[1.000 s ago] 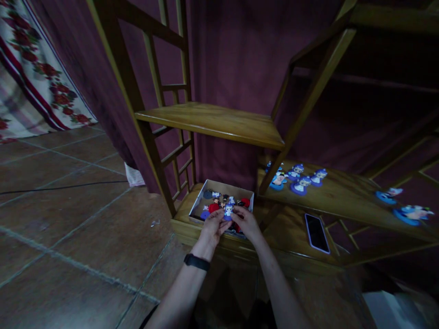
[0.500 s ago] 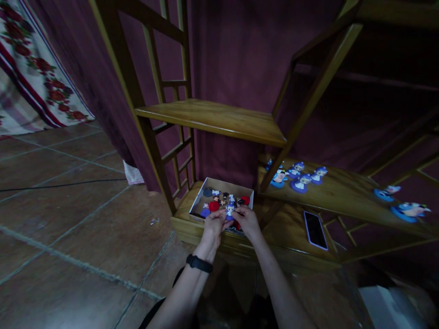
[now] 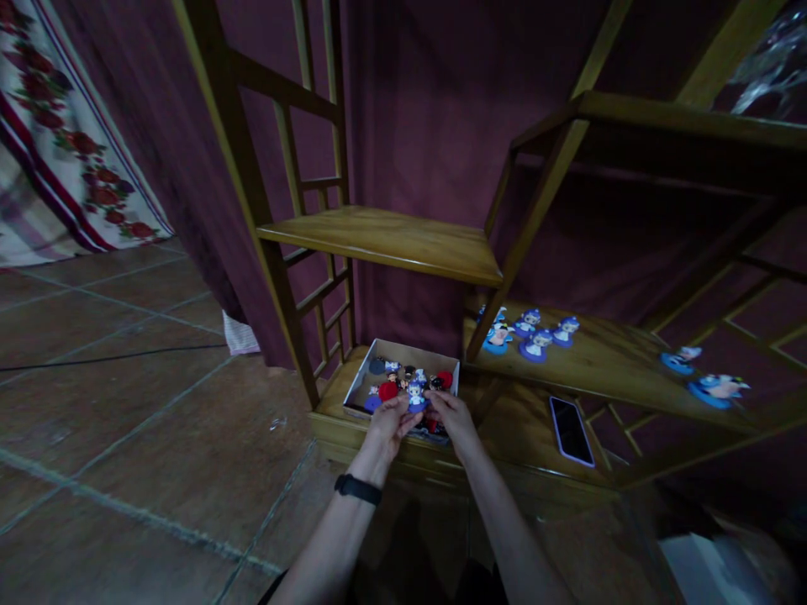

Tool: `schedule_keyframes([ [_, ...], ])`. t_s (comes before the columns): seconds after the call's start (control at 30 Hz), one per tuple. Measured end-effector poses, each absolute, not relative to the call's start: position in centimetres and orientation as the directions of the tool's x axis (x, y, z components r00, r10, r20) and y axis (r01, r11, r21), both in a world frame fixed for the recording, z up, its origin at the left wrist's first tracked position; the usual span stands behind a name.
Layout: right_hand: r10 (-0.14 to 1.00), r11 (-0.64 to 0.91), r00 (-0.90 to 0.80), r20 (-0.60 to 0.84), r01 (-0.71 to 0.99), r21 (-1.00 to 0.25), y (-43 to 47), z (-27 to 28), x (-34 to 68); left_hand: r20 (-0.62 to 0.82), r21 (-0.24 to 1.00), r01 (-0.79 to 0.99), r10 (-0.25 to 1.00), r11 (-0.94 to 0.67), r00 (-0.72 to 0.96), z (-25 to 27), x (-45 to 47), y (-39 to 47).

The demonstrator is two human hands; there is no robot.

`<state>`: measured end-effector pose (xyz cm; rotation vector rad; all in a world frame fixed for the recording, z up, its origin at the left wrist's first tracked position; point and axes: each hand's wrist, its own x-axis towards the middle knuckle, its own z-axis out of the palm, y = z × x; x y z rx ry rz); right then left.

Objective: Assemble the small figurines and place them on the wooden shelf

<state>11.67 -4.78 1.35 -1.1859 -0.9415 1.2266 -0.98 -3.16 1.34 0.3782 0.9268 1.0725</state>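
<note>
Purple and white, the figure (image 3: 416,393) is pointing its head away from us, midway between our grips: we are holding it over the box (image 3: 416,354), left hand (image 3: 387,422) closed under its base, right hand (image 3: 454,420) pinching from the right.

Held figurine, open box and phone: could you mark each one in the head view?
Held figurine (image 3: 416,398): head view, on its body.
Open box (image 3: 413,356): head view, on its far inner wall.
Phone (image 3: 571,431): head view, on its dark screen.
</note>
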Motion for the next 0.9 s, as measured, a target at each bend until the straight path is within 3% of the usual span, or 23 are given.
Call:
schedule_keyframes([
  [0.17,0.979,-0.105,0.140,-0.149,-0.281,-0.954,-5.1,1.8,11.9,-0.467,0.649,-0.575,0.858,0.498,0.215,1.3,-0.9,-3.2],
  [0.53,0.973,-0.166,0.087,-0.215,-0.386,-0.907,-4.6,1.1,11.9,-0.449,0.698,-0.570,0.885,0.434,0.124,1.7,-0.7,-3.5],
  [0.8,0.972,-0.115,0.151,-0.182,-0.368,-0.923,-4.3,-0.6,10.9,-0.457,0.700,-0.595,0.888,0.395,0.051,1.0,-0.5,-3.5],
  [0.9,0.977,-0.018,0.204,-0.060,-0.199,-0.980,-4.0,0.0,11.0,-0.422,0.723,-0.582,0.905,0.372,0.053,1.4,-0.8,-3.3],
])
